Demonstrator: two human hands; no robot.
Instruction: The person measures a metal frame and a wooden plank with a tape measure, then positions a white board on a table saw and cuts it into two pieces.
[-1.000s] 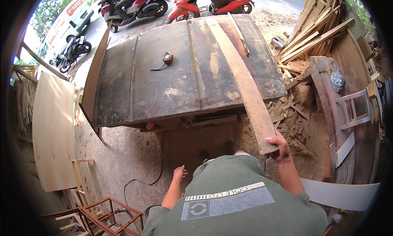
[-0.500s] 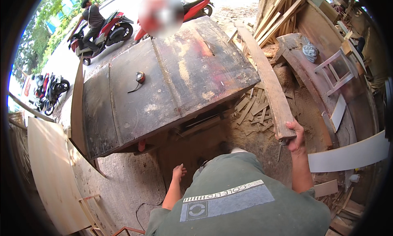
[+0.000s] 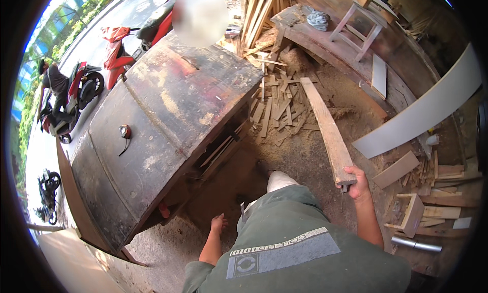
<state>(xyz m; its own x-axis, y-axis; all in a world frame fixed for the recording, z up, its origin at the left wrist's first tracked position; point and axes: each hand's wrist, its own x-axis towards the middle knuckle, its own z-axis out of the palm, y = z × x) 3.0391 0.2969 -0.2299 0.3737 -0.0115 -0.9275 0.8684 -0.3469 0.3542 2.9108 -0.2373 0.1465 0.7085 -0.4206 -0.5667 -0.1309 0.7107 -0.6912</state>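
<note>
My right hand (image 3: 359,183) is closed around the near end of a long, rough wooden plank (image 3: 328,133), which stretches away from me above the sawdust-strewn floor. A small dark piece shows under the plank's end by my fingers; what it is I cannot make out. My left hand (image 3: 219,223) hangs empty at my side with loose fingers, near the front edge of a dark, scuffed worktable (image 3: 152,125). On the tabletop lies a tape measure (image 3: 125,131) with a short dark strap or tail.
Wood offcuts (image 3: 279,105) litter the floor beyond the table. A curved white panel (image 3: 422,107), a small wooden stool (image 3: 361,28) and a metal tube (image 3: 417,244) are on the right. Motorbikes (image 3: 118,54) and a seated person (image 3: 55,84) are at the far left.
My view and body have turned right, so the table and motorbikes shift left. The plank, still in my right hand, has swung away from the table over the open floor.
</note>
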